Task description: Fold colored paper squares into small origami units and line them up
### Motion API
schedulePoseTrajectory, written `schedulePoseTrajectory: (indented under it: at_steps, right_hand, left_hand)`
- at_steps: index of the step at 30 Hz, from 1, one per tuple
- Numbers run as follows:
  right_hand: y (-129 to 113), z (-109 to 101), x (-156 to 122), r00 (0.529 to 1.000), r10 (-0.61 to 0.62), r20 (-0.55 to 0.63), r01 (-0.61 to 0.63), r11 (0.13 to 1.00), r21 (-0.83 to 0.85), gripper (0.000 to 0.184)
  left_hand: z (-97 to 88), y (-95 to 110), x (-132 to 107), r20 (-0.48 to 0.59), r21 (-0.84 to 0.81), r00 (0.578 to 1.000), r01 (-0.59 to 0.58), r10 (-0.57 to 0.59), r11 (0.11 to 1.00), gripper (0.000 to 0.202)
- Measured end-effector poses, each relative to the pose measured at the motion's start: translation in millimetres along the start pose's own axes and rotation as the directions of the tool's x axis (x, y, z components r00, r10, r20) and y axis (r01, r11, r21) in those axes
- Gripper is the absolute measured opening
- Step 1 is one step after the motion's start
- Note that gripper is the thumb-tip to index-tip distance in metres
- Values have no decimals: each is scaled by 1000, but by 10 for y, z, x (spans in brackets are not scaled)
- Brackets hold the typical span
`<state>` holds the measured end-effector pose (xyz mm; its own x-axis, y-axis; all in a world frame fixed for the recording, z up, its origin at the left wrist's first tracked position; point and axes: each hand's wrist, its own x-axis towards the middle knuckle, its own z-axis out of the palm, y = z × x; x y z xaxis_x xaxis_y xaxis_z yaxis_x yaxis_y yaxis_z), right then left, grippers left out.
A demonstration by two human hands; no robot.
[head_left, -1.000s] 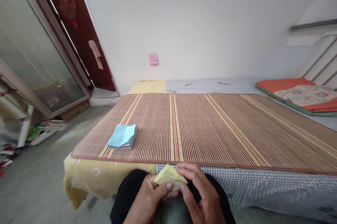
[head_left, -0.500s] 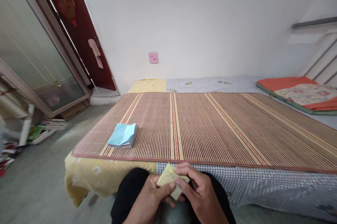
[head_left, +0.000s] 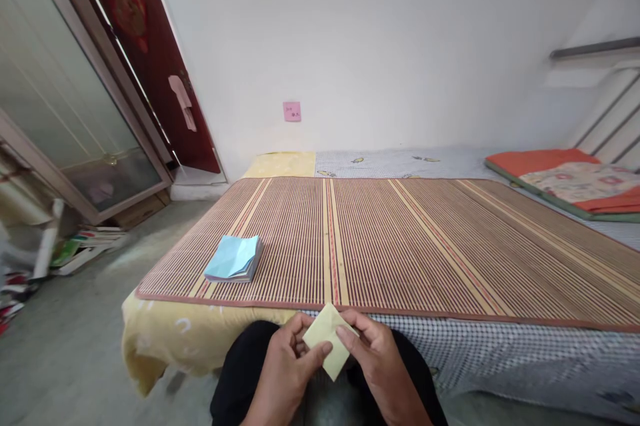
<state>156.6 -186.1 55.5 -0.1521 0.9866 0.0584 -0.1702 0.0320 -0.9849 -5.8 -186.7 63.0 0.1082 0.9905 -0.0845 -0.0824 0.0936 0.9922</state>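
Yellow paper (head_left: 325, 331) is at six o'clock in view, one corner toward twelve. My left hand (head_left: 286, 367) and right hand (head_left: 381, 361) are clamped on it. Paper stack (head_left: 233, 257) lies at ten o'clock, on the mat (head_left: 400, 246).

2 hands (head_left: 289, 361), 1 yellow paper (head_left: 325, 327), 1 paper stack (head_left: 233, 258), 1 note (head_left: 292, 111), 1 mat (head_left: 370, 239)

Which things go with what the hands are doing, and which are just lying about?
In use:
yellow paper, held by the left fingers and right fingers
maybe the blue-topped paper stack, untouched on the striped mat

Just about:
pink note on the wall
orange folded bedding
pink cloth by the door
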Motion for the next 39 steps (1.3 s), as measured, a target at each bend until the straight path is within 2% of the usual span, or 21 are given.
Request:
schedulePoseTrajectory:
  at_steps: [9, 12, 15, 22, 26, 29, 36, 39]
  right_hand:
    - [12, 120, 60, 999, -18, -31, 18, 1000, 20, 33]
    - [1, 118, 57, 996, -89, -16, 89, 996, 11, 26]
    - [-10, 102, 44, 982, -190, -4, 189, 978, -94, 16]
    - [13, 52, 28, 956, -293, 23, 287, 914, -285, 21]
    - [17, 29, 20, 946, -321, 38, 315, 890, -329, 21]
    - [38, 28, 19, 942, -332, 50, 327, 874, -360, 24]
    - [78, 30, 10, 920, -377, 109, 391, 857, -335, 27]
    - [40, 17, -8, 902, -429, 40, 415, 840, -349, 21]
  left_hand:
    - [-16, 33, 60, 95, -22, 994, 58, -56, 998, 37]
    - [-8, 46, 72, 117, -63, 992, 57, -50, 996, 40]
    - [6, 46, 90, 130, -153, 989, 94, -74, 984, 39]
    - [37, 114, 75, 135, -344, 973, 225, -189, 911, 33]
    - [-5, 115, 40, 150, -469, 964, 266, -221, 842, 29]
    - [-28, 96, 34, 177, -530, 956, 293, -234, 796, 33]
    - [-9, 26, 85, 146, -374, 978, 196, -151, 907, 39]
    - [-40, -8, 112, 70, -276, 992, 116, -100, 954, 37]
